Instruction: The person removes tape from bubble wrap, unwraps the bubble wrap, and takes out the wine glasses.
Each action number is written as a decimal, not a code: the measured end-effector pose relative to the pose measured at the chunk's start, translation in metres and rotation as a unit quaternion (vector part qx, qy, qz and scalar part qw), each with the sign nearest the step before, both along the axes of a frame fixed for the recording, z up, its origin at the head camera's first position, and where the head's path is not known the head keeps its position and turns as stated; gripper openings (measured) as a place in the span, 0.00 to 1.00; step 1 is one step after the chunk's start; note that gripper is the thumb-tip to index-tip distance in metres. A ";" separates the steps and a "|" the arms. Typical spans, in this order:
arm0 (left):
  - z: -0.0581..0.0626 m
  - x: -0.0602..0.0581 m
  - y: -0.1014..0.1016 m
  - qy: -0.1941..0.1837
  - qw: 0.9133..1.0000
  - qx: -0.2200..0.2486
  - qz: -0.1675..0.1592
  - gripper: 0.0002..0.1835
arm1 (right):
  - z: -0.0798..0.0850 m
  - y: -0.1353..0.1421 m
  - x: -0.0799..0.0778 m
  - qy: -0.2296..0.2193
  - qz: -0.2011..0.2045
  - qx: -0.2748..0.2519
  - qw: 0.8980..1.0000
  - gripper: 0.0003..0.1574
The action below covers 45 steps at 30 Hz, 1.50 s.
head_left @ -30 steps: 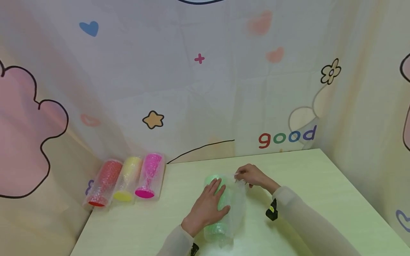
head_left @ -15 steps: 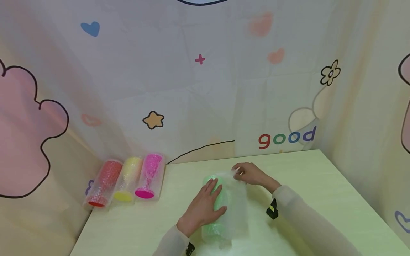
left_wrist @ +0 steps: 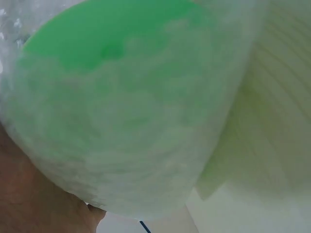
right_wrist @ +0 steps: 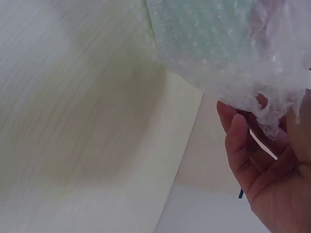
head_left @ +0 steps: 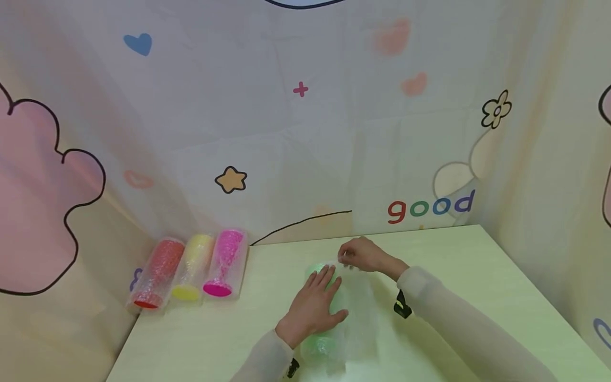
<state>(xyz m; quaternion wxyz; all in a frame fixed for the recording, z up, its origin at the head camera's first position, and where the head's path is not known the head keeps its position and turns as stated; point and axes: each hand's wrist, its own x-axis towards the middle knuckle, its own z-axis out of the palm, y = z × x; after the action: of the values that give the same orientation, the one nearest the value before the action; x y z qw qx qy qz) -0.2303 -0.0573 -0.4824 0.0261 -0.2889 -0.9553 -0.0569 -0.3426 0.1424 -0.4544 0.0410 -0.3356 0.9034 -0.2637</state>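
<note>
A green goblet-like piece, wrapped in bubble wrap, lies lengthwise on the table. My left hand rests across it, fingers spread and thumb pointing right. Close up in the left wrist view, the flat green end shows through the cloudy wrap, with part of my left hand at the lower left. My right hand pinches the wrap's far edge. In the right wrist view, that ragged edge runs between the thumb and fingers of my right hand.
At the table's back left lie a red wrapped goblet, a yellow one and a pink one, side by side. A printed curtain hangs behind the pale table.
My right hand has moved left and slightly away with the wrap's edge. The loose sheet now spreads flatter and farther right. My left hand stays on the green piece, shifting slightly.
</note>
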 end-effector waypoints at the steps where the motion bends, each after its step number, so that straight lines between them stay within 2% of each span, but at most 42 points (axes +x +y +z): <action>1: -0.001 0.000 0.000 0.004 1.000 -0.006 0.001 0.39 | 0.000 0.000 0.000 0.001 -0.007 -0.001 1.000 0.07; 4: -0.002 0.001 -0.002 0.018 1.000 -0.017 0.003 0.40 | -0.002 0.003 0.000 0.002 -0.030 -0.008 1.000 0.07; 7: -0.004 0.001 -0.004 0.025 1.000 -0.018 0.003 0.40 | -0.006 0.007 -0.001 -0.020 -0.054 -0.017 0.998 0.08; 16: -0.007 0.003 -0.006 0.018 1.000 -0.012 0.005 0.40 | -0.017 0.020 -0.002 -0.082 -0.101 -0.035 0.991 0.09; 22: -0.008 0.004 -0.011 -0.006 1.000 0.005 0.015 0.40 | -0.023 0.029 -0.003 -0.112 -0.137 -0.046 0.983 0.09; 28: -0.012 0.005 -0.021 -0.001 0.999 0.030 0.026 0.42 | -0.029 0.040 -0.004 -0.122 -0.167 -0.054 0.977 0.10; 34: -0.016 0.008 -0.031 -0.017 0.997 0.067 0.042 0.43 | -0.030 0.052 -0.002 -0.137 -0.187 -0.057 0.971 0.11; 37: -0.015 0.008 -0.031 -0.020 0.996 0.075 0.044 0.43 | -0.027 0.052 0.001 -0.134 -0.184 -0.055 0.972 0.11; 39: -0.013 0.009 -0.031 -0.020 0.996 0.076 0.046 0.43 | -0.023 0.051 0.002 -0.119 -0.173 -0.045 0.977 0.13; 42: -0.007 0.009 -0.029 -0.010 0.996 0.071 0.049 0.43 | -0.012 0.048 0.004 -0.067 -0.146 -0.017 0.987 0.22; 45: 0.000 0.009 -0.023 0.004 0.997 0.065 0.040 0.41 | 0.002 0.039 0.005 0.004 -0.121 0.016 0.992 0.34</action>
<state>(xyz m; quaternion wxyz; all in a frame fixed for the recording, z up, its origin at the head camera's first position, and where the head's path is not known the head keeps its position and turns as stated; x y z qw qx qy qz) -0.2215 -0.0802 -0.4829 0.0512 -0.2486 -0.9602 -0.1168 -0.3374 0.1811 -0.4526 0.0102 -0.2240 0.9416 -0.2512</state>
